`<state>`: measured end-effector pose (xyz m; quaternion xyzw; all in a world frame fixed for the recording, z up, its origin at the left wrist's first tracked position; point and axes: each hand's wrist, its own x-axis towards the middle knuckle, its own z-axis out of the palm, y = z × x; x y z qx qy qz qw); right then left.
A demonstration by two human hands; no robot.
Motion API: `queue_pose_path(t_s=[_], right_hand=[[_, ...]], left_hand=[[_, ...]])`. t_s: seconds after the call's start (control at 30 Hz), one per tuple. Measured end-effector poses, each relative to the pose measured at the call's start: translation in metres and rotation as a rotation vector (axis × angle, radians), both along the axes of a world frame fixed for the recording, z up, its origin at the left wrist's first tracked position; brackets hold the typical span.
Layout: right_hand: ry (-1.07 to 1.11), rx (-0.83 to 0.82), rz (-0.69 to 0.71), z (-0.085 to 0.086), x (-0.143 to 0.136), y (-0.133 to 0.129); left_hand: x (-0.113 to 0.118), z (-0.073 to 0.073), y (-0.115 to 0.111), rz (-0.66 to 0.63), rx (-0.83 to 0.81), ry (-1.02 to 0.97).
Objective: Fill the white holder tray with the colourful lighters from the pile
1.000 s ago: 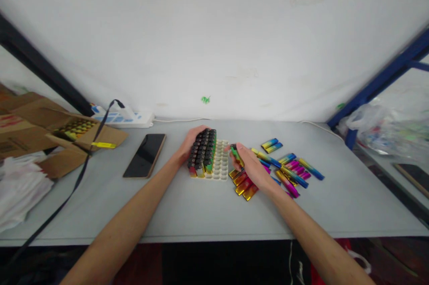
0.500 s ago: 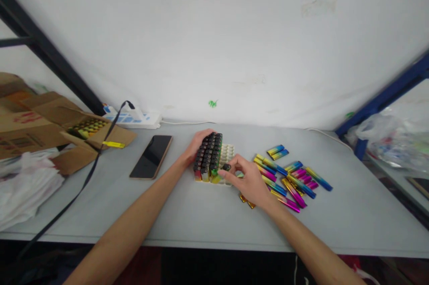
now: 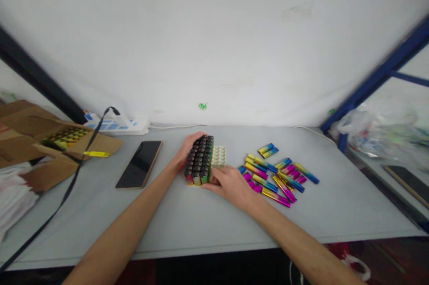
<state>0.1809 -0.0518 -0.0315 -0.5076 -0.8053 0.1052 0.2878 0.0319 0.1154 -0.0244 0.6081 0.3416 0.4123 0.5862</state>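
A block of lighters (image 3: pixel 200 160) with black tops stands upright in rows on a pale tray (image 3: pixel 220 155) with round hollows. My left hand (image 3: pixel 188 147) is wrapped round the block's left and far side, its fingertips partly hidden behind the tops. At the near right corner of the block, my right hand (image 3: pixel 228 183) has its fingers curled against the front lighters and over the tray. Whatever is between those fingers is hidden. Right of this hand lies a loose pile of shiny metallic sleeves (image 3: pixel 283 182) in yellow, blue and magenta.
A phone (image 3: pixel 140 164) lies left of the tray. Farther left are an open cardboard box (image 3: pixel 55 177) with more lighters inside, a power strip (image 3: pixel 134 127) and a dark strap (image 3: pixel 77 173) crossing the table. Plastic bags (image 3: pixel 378 126) sit beyond the blue post at right.
My right hand has shifted left against the lighter block; the black-topped lighter seen in its fingers before is no longer visible there. My left hand keeps its place. The whole view has shifted slightly.
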Motion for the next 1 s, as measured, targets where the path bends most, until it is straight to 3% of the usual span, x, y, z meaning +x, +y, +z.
queue_pose_path(t_s=[0.17,0.3,0.4,0.5,0.57,0.63,0.77,1.0], right_hand=[[0.013,0.032,0.027,0.002,0.002,-0.001],[0.209,-0.063,-0.051,0.02,0.042,-0.001],[0.247,-0.025,-0.336,0.032,0.098,-0.001],[0.079,-0.067,-0.713,0.033,0.153,-0.002],[-0.065,-0.161,-0.907,0.031,0.176,0.0],[-0.187,-0.292,-1.002,0.029,0.186,0.006],[-0.289,-0.482,-0.98,0.029,0.181,0.026],[-0.161,-0.438,-0.876,0.026,0.179,0.044]], left_hand=[[0.0,0.004,0.001,0.02,0.005,0.004],[-0.001,0.005,0.0,0.022,-0.003,0.018],[-0.001,0.005,-0.001,0.021,-0.026,0.021],[-0.001,0.005,-0.002,0.017,-0.053,0.019],[-0.001,0.005,-0.002,0.014,-0.072,0.019],[0.0,0.006,-0.002,0.013,-0.086,0.019],[0.0,0.007,-0.003,0.012,-0.096,0.015],[0.0,0.003,0.0,-0.002,-0.1,-0.013]])
